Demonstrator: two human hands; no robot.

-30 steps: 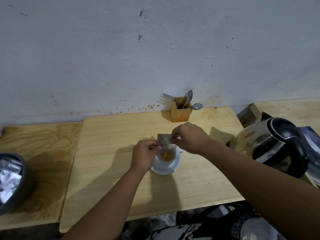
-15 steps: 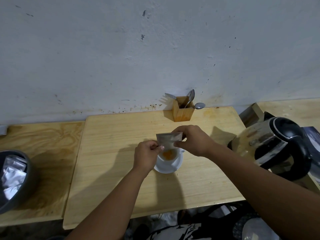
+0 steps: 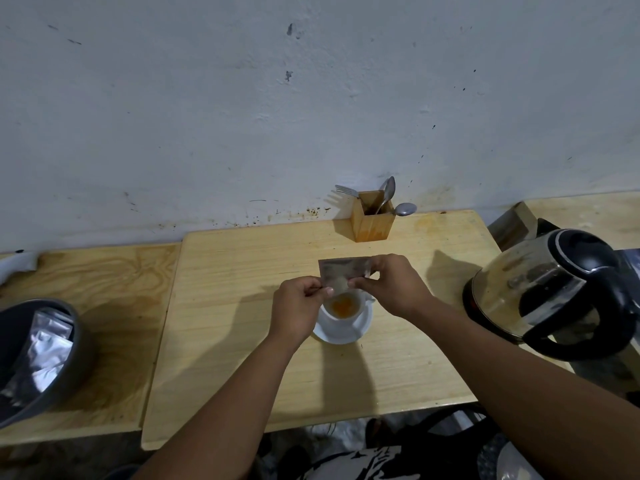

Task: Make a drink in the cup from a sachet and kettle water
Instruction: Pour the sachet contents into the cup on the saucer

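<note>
Sachet [image 3: 343,271] held just above the cup [image 3: 343,308], pinched at its edges by fingers of left hand [image 3: 298,311] and right hand [image 3: 391,285]; orange powder already in cup. Emptying step appears underway; next, water from the kettle [image 3: 554,292], poured steadily

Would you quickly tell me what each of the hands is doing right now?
Left hand: closed, pinching the lower corner of the sachet over the cup.
Right hand: closed, gripping the sachet's other end.

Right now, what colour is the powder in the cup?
Orange powder, in the white cup; head view.
</note>
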